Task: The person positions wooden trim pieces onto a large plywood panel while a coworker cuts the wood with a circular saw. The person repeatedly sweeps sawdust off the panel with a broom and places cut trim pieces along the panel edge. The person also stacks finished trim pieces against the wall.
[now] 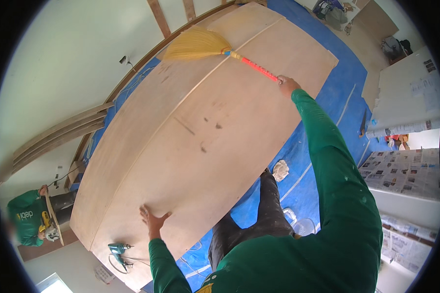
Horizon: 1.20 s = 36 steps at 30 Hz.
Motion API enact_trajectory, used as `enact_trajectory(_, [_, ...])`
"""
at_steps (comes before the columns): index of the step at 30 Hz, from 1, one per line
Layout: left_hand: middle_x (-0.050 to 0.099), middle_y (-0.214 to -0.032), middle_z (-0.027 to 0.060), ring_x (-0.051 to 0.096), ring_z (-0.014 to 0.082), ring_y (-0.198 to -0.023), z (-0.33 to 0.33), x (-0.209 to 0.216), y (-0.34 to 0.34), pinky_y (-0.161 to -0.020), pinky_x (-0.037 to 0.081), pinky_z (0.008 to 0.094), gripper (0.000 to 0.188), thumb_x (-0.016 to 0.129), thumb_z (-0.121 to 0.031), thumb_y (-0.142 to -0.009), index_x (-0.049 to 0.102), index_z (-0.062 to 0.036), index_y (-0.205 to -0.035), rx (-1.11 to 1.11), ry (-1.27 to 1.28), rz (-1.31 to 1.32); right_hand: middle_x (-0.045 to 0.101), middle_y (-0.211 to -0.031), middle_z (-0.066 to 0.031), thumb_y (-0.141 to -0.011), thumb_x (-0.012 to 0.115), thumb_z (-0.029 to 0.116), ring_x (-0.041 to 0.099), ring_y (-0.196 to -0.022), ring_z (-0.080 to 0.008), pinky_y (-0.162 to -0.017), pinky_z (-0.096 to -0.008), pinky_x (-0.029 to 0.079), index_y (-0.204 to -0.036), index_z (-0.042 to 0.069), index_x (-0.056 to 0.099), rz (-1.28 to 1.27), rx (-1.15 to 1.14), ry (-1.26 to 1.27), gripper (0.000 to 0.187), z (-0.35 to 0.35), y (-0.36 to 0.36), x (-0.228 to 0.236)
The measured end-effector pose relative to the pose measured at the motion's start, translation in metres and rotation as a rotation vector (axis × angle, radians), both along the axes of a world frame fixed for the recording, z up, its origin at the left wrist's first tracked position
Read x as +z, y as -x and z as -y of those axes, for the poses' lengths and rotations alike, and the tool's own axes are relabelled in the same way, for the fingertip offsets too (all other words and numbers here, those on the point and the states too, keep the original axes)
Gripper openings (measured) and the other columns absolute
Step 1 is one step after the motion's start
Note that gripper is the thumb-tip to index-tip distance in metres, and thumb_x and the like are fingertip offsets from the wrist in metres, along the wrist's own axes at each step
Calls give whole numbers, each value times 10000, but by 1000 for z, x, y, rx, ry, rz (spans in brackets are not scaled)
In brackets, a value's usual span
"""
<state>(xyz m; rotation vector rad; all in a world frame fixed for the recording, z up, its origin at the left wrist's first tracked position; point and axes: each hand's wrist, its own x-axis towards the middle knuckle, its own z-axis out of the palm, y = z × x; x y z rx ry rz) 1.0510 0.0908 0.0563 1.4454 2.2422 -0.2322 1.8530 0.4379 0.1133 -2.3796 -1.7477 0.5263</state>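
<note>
My right hand [289, 86] is closed round the end of a red broom handle [260, 69], with that arm stretched far out to the right. The broom's fan of yellow bristles [196, 44] lies over the far part of a large plywood panel [230, 132]. A seam runs lengthwise along the wood, and several dark smudges mark its middle. Fingers spread, my left hand [154, 220] rests on or just over the near left part of the panel, holding nothing. Close to it, a teal power drill [119, 251] lies on the wood with its cord trailing.
Blue sheeting [344, 112] covers the floor around the panel. A co-worker [32, 217] at the left holds a wooden strip and a yellow power tool. Curved wooden strips [58, 132] lean at the left wall. A clear plastic tub [304, 227] stands by my legs.
</note>
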Motion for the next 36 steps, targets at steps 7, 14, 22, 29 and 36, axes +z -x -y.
enact_trajectory(7, [118,-1689,298,131,444,-1571,75,23,-95,-1228,196,620,1323,841,-649,-725,124,-31,-1649,308,-209,-251,705,-1222,-179,-1013,467,347,660,-1146,-414,-980,-537,523,-1352,241,613,70,-114,31,384,-138,-203,-19])
enact_trajectory(14, [132,-1684,303,143,465,-1563,144,77,-233,-1248,207,571,1259,839,-610,-750,184,11,-1628,463,57,-292,698,-1244,-198,-992,463,303,646,-1190,-398,-998,-526,515,-1347,193,630,102,-186,-80,408,-261,-352,-45])
enact_trajectory(22, [237,-1637,340,217,489,-1532,225,134,-261,-1231,274,571,1123,902,-464,-750,326,38,-1573,534,-136,-339,702,-1154,-228,-989,508,306,681,-1054,-395,-909,-498,544,-1261,69,681,371,227,-105,400,-341,-394,-77])
enact_trajectory(29, [225,-1653,321,299,464,-1512,301,139,-327,-1210,324,495,993,803,-509,-843,378,55,-1542,771,-124,-242,693,-1080,-223,-980,549,298,675,-986,-401,-851,-492,536,-1220,68,677,176,402,-627,357,-257,-245,-33])
enact_trajectory(36, [346,-1606,298,473,466,-1388,397,88,-342,-1155,397,475,697,665,-468,-965,526,10,-1452,1159,-357,-87,683,-1007,-218,-970,590,290,670,-918,-407,-794,-486,529,-1179,67,673,-65,753,-480,317,62,-36,20])
